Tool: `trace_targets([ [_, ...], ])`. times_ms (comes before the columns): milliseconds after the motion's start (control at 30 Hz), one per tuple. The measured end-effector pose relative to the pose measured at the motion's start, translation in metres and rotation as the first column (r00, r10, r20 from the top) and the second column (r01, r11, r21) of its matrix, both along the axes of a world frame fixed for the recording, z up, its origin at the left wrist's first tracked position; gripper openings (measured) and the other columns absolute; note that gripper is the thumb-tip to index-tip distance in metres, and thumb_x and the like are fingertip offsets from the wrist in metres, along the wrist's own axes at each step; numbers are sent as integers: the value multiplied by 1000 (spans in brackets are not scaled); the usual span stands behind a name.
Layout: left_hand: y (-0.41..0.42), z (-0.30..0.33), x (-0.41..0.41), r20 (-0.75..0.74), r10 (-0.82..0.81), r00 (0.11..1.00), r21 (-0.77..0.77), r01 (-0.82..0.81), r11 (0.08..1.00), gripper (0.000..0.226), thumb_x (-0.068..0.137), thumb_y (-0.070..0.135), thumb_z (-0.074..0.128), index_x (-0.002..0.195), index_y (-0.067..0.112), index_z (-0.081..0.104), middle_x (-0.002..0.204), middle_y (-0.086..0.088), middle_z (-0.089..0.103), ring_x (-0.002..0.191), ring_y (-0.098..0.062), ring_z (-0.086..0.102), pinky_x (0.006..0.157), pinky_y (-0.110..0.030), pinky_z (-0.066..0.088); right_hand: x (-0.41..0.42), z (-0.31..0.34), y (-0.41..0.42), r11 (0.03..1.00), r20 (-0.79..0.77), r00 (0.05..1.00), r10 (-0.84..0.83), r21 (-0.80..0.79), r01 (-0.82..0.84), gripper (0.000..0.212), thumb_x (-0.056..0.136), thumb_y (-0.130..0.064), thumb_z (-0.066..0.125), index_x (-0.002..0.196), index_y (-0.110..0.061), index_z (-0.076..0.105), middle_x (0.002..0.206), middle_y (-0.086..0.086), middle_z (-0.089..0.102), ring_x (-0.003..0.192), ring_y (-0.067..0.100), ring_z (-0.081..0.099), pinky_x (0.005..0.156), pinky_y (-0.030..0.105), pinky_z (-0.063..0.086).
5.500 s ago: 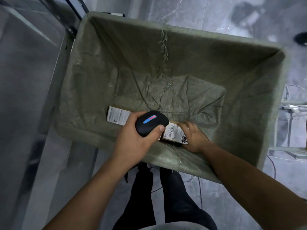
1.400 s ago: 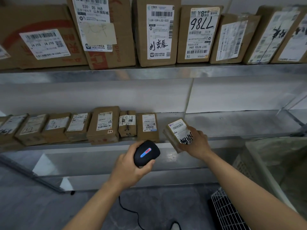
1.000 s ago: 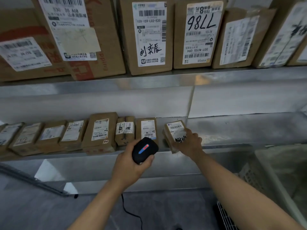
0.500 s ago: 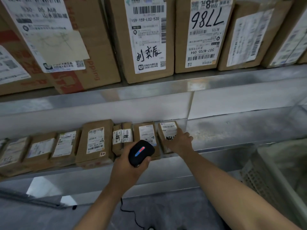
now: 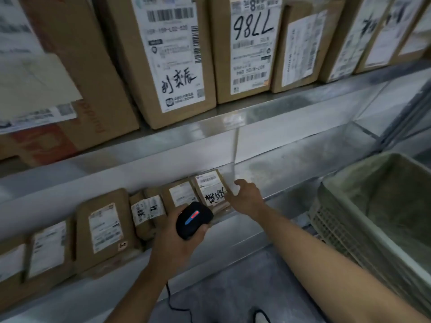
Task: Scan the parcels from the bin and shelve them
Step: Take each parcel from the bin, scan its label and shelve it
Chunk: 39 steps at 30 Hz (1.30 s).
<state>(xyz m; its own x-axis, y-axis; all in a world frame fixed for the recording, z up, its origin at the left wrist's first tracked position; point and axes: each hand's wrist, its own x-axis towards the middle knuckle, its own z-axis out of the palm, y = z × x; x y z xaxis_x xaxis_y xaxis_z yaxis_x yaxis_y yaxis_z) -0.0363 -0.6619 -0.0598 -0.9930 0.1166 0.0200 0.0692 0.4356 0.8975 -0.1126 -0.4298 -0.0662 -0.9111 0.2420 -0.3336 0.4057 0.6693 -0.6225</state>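
1. On the lower shelf (image 5: 291, 159) a row of small cardboard parcels (image 5: 105, 227) leans label-up, as it did half a second ago, though the view has since moved nearer and tilted.
2. The left hand (image 5: 173, 243) grips the black handheld scanner (image 5: 193, 219) with fingers curled round its body, a red and blue strip lit on top. It is still held in front of the shelf edge, its cable (image 5: 172, 301) hanging toward the floor.
3. The newly shelved parcel (image 5: 211, 191), with black handwriting on its white label, now stands at the right end of the row, touching its neighbour.
4. The right hand (image 5: 247, 194) has come off that parcel. Half a second ago it covered the lower label; now its fingers are loosely spread just beside the parcel's right edge, holding nothing.
5. The grey-lined bin (image 5: 373, 206) stands at the far right, below the shelf.
6. Above, large labelled cartons (image 5: 177, 54) fill the upper shelf.
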Motion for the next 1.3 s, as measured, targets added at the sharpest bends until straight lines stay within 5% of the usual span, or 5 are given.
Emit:
trace_targets([
  [400,121,-7,-15,-34,-387,921,-2,388,922,60,79,51,83,130,31,58,114,14,67,98,4,66,74,-13,54,107,-3,132,939,-11,940,-342,44,342,65,91,-41,65,147,-14,45,142,14,53,133,34,47,107,38,42],
  [633,211,-12,4,-25,-542,840,-51,540,840,55,77,36,88,118,51,55,103,27,69,93,8,67,74,-10,51,186,-18,215,817,-27,817,-577,10,577,68,86,-46,68,143,-13,50,135,18,56,128,37,52,108,44,46],
  [800,289,-8,22,-1,-637,771,-92,634,768,55,78,31,89,123,37,59,108,20,71,96,12,65,75,-4,46,246,-25,281,706,6,706,-708,7,708,64,91,-44,65,146,-18,47,140,16,49,125,34,53,107,41,45],
  [1000,368,-9,43,20,-703,711,-121,700,704,62,74,44,89,126,41,58,106,24,71,91,4,69,79,-23,56,303,-34,347,606,45,607,-793,-33,794,62,92,-40,64,148,-20,45,145,15,44,128,34,51,109,40,42],
  [1300,442,-6,55,52,-746,664,-163,743,649,56,78,38,87,123,46,55,106,25,71,96,5,67,84,-26,56,332,-54,402,566,71,569,-819,-62,822,60,93,-39,66,146,-18,48,144,14,48,132,31,49,108,36,38],
])
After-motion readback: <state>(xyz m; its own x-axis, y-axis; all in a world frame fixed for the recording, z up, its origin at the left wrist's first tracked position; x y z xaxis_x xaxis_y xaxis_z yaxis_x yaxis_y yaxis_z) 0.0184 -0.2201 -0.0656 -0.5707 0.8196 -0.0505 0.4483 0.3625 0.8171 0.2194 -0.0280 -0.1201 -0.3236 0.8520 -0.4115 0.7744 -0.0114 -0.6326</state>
